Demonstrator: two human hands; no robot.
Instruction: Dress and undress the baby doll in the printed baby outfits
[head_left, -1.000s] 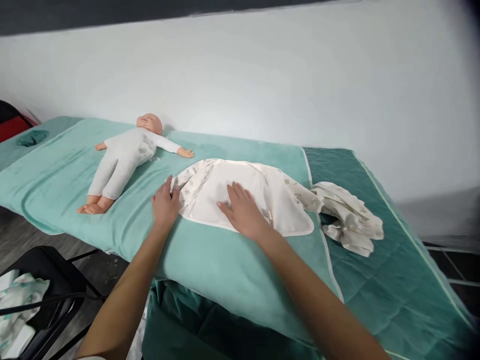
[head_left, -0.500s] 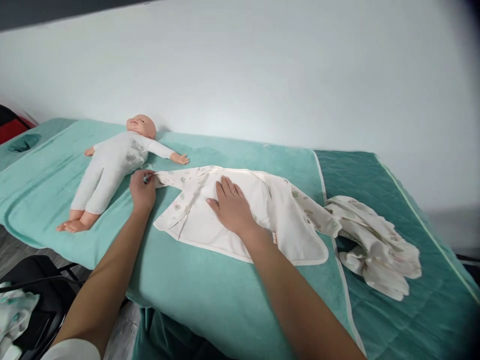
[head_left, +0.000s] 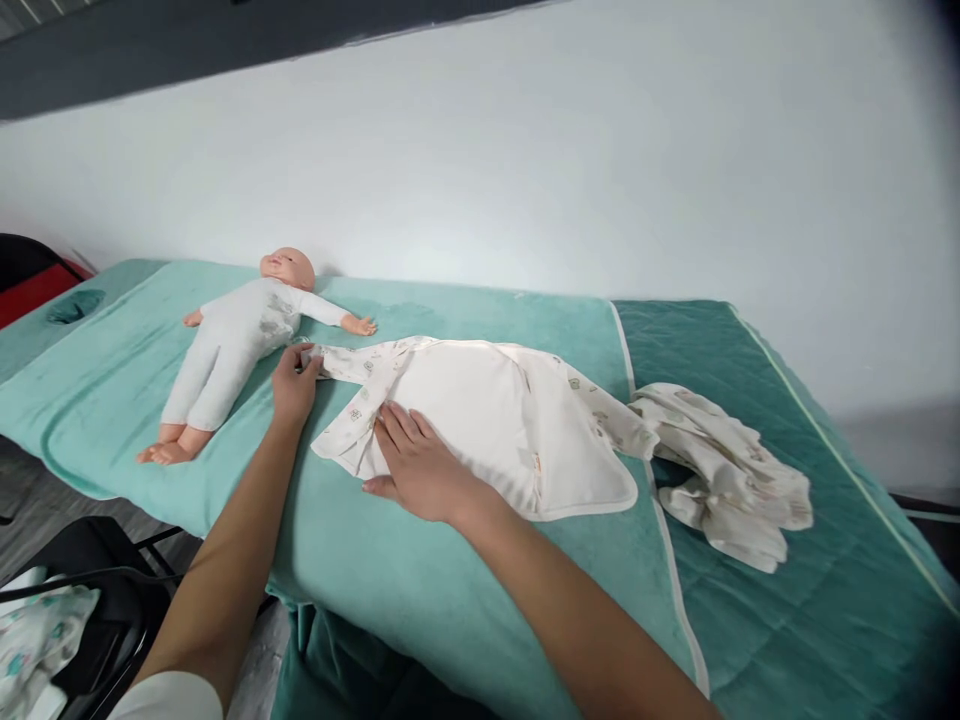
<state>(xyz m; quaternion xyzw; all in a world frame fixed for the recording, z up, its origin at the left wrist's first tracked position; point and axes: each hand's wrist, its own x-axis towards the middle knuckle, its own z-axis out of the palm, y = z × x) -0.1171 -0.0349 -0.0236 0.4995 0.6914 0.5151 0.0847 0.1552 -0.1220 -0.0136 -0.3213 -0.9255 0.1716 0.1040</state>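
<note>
A white baby shirt [head_left: 472,400] with small printed figures lies spread open on the green bed cover, its sleeves stretched out to both sides. At the end of its left sleeve, my left hand [head_left: 295,385] pinches the cuff between thumb and fingers. My right hand [head_left: 416,460] rests flat on the lower left part of the shirt, fingers stretched out and palm down. Beyond my left hand lies a baby doll [head_left: 240,325] on its back, with a white cloth body and one arm reaching toward the shirt.
Crumpled printed baby clothing [head_left: 727,470] touches the shirt's right sleeve. The green bed [head_left: 480,590] runs along a white wall [head_left: 525,160]. At the lower left stands a black chair [head_left: 112,580] with printed cloth [head_left: 45,640] on it.
My right hand has slid from the shirt's middle toward its lower left side, still flat. My left hand keeps its pinch on the cuff. The view has tilted up slightly.
</note>
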